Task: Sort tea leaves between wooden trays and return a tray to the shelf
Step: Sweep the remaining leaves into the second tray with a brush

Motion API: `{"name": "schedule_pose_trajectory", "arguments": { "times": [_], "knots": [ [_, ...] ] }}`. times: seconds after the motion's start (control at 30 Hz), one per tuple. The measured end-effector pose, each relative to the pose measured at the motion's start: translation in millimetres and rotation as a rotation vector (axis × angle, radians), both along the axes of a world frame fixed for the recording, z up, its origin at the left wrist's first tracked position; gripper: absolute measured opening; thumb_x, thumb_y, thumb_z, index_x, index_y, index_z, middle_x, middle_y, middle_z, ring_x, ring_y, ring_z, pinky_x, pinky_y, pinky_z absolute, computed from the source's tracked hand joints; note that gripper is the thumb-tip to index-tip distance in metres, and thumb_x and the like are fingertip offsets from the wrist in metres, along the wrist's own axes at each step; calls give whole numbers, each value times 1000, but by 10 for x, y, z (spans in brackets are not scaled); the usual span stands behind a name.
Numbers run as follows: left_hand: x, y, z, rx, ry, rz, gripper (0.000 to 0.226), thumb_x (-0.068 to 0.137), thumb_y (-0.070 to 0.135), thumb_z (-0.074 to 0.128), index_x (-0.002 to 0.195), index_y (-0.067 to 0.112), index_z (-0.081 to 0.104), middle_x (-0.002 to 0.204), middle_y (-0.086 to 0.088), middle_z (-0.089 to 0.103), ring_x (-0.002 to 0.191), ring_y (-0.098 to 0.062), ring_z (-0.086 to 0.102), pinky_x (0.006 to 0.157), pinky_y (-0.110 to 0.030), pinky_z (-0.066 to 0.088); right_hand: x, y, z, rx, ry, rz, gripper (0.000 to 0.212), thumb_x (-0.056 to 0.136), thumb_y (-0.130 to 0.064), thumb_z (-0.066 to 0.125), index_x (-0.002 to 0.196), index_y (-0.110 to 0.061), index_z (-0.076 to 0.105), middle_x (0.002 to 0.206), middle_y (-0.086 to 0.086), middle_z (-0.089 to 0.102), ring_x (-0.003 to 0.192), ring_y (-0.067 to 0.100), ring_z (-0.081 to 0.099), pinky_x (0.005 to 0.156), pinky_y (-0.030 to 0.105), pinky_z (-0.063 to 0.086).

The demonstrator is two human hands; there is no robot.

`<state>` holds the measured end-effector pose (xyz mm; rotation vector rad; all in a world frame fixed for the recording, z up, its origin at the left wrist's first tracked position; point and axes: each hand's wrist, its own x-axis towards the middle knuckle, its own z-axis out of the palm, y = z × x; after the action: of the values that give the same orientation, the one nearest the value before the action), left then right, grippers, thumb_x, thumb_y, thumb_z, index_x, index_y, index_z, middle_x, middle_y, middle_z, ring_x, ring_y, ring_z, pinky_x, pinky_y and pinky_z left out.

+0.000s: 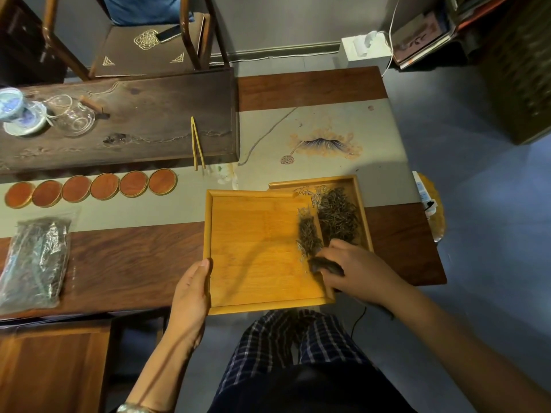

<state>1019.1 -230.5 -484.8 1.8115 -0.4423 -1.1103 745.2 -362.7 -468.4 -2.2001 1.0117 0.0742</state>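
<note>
Left hand [190, 290] clamps the near tray [256, 254] edge, steadying it. Right hand [354, 269], grip pinching tea leaves [310, 236], likely shifts them to the far tray [354, 186].

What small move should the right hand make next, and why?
Probably sweep the small pile of tea leaves over the near tray's right edge into the far tray. The right hand already touches that pile, the bigger heap lies there, and the left hand steadies the tray.

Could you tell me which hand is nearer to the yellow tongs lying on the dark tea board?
Left. The left hand grips the near tray's left edge, below the tongs; the right hand is farther right, among the tea leaves.
</note>
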Motion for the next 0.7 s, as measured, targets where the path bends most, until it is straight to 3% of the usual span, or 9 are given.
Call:
{"name": "schedule_pose_trajectory", "arguments": {
  "times": [0.13,0.3,0.43,0.5,0.63,0.7],
  "knots": [
    [17,34,-8,13,1,-1,25,101,28,45,96,24,69,87,18,75,79,7,67,73,-19,44,56,-85,-51,3,-4,-52,31,90,-39,51,118,-26,56,91,-11,45,69,2,49,54,23,41],
    [2,46,4,19,-39,-33,26,102,27,43,90,28,66,79,26,72,72,15,63,59,-3,44,136,-244,-75,-6,-40,-120,31,91,-34,55,118,-18,59,89,-8,45,68,2,46,53,20,32],
    [-10,59,24,9,-24,-73,29,101,28,44,97,18,71,92,7,74,87,-2,66,73,-17,45,136,-325,-45,-46,-24,-142,30,94,-31,53,115,-12,60,94,1,52,71,11,52,59,29,45],
    [-30,72,20,3,11,-53,29,101,27,45,101,14,70,99,1,73,94,-11,65,79,-24,45,103,-333,-8,-50,-62,-180,28,94,-30,54,112,-11,61,92,2,52,67,9,51,58,29,44],
    [-61,74,-12,19,26,-33,25,102,28,43,95,24,68,86,18,75,80,8,66,66,-8,44,-13,-211,106,90,-172,-226,16,90,-32,58,105,-30,63,85,-12,52,69,2,52,57,19,38],
    [-57,64,-16,23,36,-32,26,102,29,42,96,24,67,86,20,75,78,10,66,63,-6,46,-70,-89,186,224,-219,-183,14,88,-32,62,99,-41,63,86,-18,55,73,-1,54,57,14,40]
  ]
}}
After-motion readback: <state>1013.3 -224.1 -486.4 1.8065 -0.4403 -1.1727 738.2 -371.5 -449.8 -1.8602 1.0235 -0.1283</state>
